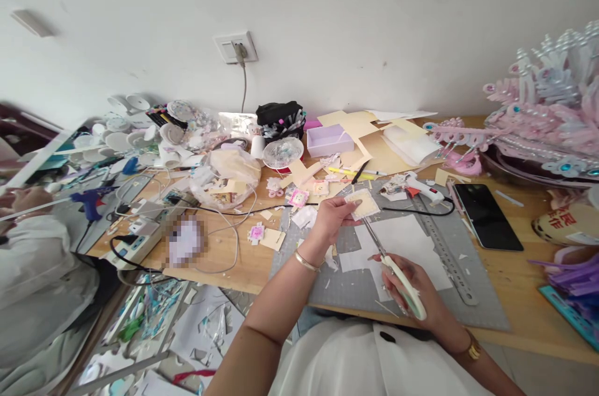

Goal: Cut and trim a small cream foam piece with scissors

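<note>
Held up over the grey cutting mat [486, 302] is a small cream paper piece with a pale border [365, 204], pinched in my left hand [336, 215]. My right hand [414, 287] is wrapped round the light green handles of a pair of scissors [403, 284]. The scissor blades point up and left, their tips close to the lower edge of the paper piece; whether they touch it I cannot tell. White paper sheets [412, 240] lie on the mat beneath my hands.
A metal ruler [452, 265], white glue gun [423, 190] and black phone [486, 215] are on the right. Behind stands a lilac box [330, 140]. Pink crowns [552, 115] crowd the right end. At left are a power strip [145, 237], blue glue gun [91, 201] and a person's sleeve [37, 271].
</note>
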`<state>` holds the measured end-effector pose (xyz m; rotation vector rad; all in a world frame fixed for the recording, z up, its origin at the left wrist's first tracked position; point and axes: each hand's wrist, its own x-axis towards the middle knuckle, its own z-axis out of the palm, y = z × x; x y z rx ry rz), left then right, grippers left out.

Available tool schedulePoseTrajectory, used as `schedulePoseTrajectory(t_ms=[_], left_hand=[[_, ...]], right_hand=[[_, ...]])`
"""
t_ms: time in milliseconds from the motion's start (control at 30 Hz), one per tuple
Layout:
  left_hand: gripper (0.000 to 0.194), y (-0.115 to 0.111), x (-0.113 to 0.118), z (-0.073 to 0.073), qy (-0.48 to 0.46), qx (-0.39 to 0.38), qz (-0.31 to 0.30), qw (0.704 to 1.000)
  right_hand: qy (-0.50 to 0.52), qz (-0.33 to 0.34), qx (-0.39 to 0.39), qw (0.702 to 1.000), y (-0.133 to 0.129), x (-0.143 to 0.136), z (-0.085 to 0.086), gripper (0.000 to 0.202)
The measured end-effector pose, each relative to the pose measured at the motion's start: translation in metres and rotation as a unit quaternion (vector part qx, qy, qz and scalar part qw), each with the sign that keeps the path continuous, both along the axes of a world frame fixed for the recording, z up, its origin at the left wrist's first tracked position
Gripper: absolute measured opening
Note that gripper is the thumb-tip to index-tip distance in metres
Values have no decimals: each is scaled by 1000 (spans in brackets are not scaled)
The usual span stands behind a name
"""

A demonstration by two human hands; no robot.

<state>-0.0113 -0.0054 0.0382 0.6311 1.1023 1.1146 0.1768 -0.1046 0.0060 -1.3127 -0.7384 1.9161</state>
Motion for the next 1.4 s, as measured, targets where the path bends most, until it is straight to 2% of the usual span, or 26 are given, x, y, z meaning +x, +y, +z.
schedulePoseTrajectory(t_ms=[733,1067,1267,1400], left_hand=[[61,0,0,-1,3,-1,8,1000],[58,0,0,0,7,-1,7,1000],[60,2,-4,5,9,-10,22,1000],[61,2,-5,7,-9,-23,3,1000]], right_hand=[[-33,-9,-6,999,-1,-2,-1,63],[-39,14,4,999,-1,-1,1,61],[-71,47,25,996,0,-1,9,55],[-64,35,38,997,0,-2,12,54]])
